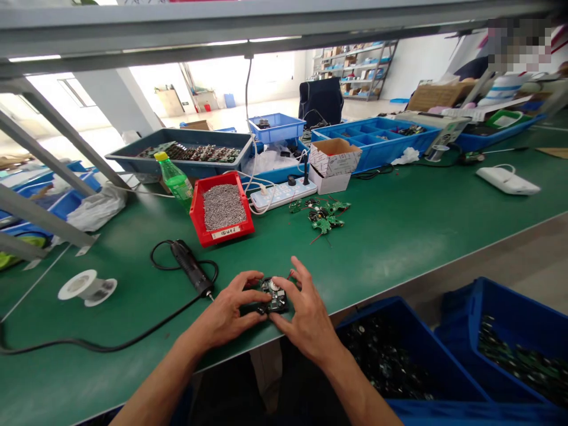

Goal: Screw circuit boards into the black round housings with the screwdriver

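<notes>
A small black electronic housing (278, 303) lies at the front edge of the green bench, with a circuit board and a round white part showing inside. My left hand (231, 310) holds its left side between thumb and fingers. My right hand (307, 313) grips the right side, index finger over the white part and thumb at the near edge; the other fingers are raised. A short red wire sticks up beside the right fingers. The covered parts of the housing cannot be made out. Left of my hands rests a black electric screwdriver (191, 269) with its cable.
A red bin (222, 235) of small screws stands ahead, beside a green bottle (176, 180) and a power strip (284, 194). Loose green circuit boards (326, 223) lie right of it. A wire spool (87, 288) sits left. Blue crates (461, 361) of parts stand below the bench edge.
</notes>
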The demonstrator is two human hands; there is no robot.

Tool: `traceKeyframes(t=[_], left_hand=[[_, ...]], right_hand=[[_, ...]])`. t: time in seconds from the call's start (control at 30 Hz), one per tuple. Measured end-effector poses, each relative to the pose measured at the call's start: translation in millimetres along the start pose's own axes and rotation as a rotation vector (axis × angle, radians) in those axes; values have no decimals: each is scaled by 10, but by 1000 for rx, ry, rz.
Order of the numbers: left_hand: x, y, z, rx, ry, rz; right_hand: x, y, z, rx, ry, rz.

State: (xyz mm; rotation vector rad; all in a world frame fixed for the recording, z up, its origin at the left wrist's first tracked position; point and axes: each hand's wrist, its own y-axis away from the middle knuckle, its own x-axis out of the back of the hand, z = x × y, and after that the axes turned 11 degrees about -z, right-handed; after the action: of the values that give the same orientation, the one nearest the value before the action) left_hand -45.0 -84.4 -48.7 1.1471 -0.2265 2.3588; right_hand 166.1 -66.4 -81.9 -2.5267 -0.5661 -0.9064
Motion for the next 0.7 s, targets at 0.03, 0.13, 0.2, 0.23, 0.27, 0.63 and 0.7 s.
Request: traceKeyframes(t=[0.03, 0.13, 0.2, 0.23, 0.27, 0.63, 0.7], left_hand=[[-7, -2, -7, -10, 19, 4], [-31, -10, 1, -31, 41, 25], [-29, -6, 9, -39, 40, 23], [-21, -1, 11, -40, 38, 15], [-9, 6, 13, -39, 34, 4], [65, 46, 11, -18, 63, -97], [46, 44, -2, -11, 73, -88]], right_hand=[[33, -16, 19, 42, -28, -41], [79, -62, 84, 121, -159, -138], [76, -75, 114, 117, -219, -149], [68, -74, 123, 106, -230, -143], [60, -68, 128, 99, -231, -134], [105, -23, 111, 143, -161, -135], [107, -30, 128, 148, -182, -150]])
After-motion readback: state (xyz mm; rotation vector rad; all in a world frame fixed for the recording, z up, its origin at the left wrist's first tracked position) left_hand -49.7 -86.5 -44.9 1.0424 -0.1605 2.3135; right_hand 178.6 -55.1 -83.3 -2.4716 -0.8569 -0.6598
